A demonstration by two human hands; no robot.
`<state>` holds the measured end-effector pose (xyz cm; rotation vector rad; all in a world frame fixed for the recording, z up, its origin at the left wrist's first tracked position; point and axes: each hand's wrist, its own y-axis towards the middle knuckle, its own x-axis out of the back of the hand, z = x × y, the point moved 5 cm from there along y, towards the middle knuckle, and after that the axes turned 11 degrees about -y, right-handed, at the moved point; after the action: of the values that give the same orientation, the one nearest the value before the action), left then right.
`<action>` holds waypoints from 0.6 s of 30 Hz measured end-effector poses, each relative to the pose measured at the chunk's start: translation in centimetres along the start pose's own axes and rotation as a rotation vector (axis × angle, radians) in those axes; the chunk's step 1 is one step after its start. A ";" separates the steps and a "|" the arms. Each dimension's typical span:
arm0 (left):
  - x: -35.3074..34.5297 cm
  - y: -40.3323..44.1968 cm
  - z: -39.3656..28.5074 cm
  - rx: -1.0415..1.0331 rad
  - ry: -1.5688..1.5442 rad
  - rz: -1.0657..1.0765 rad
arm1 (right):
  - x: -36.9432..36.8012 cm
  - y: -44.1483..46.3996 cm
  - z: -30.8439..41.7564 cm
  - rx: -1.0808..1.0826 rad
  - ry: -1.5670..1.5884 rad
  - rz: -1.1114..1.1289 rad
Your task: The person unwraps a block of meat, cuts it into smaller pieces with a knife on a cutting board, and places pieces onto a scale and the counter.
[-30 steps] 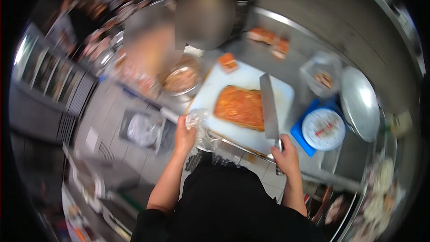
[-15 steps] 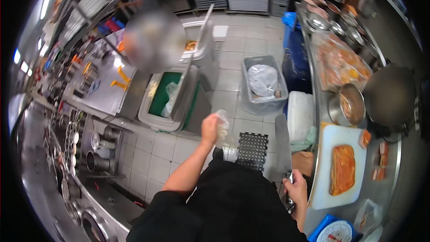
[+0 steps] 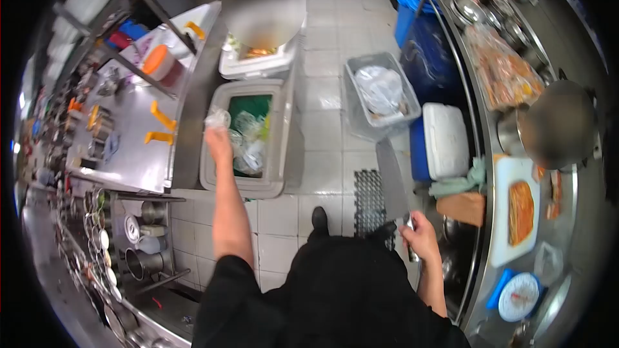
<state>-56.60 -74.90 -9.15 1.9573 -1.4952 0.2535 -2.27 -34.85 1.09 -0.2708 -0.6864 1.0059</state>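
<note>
My left hand [image 3: 219,143] is stretched out over the left rim of a grey bin [image 3: 276,154], its fingers closed on a crumpled clear plastic bag [image 3: 217,118]. Inside the bin, more clear plastic lies on a green lining. My right hand [image 3: 420,237] grips the handle of a large cleaver [image 3: 391,180], whose broad blade points forward over the floor. To the right, a slab of orange-red meat or fish [image 3: 521,212] rests on a white cutting board [image 3: 503,245].
A grey tub [image 3: 371,125] with a white bag stands on the floor, near a white foam box [image 3: 445,142]. At the lower right is a blue scale [image 3: 518,296]. A black mat [image 3: 369,200] lies by my feet. A steel table [image 3: 129,148] stands left.
My body has turned left, away from the cutting board. My left hand has moved the plastic bag over to the bin. The cleaver is still in my right hand.
</note>
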 end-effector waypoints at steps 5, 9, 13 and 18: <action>-5.3 -2.1 8.2 0.172 0.184 0.602 | 0.7 -3.4 -1.9 -0.132 0.110 -0.168; -3.3 -1.0 4.1 0.222 -0.068 0.552 | 3.1 -7.1 -5.2 -0.211 0.162 -0.384; -3.5 1.6 0.5 0.191 -0.335 0.496 | 5.0 -11.5 -6.7 -0.263 0.239 -0.560; -5.8 -0.9 -14.4 0.087 -0.516 0.673 | 4.9 -14.9 -8.8 -0.229 0.361 -0.659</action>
<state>-54.43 -61.55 -1.47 1.5801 -2.4992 0.0945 15.23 -37.64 3.93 -0.3820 -0.5049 0.2368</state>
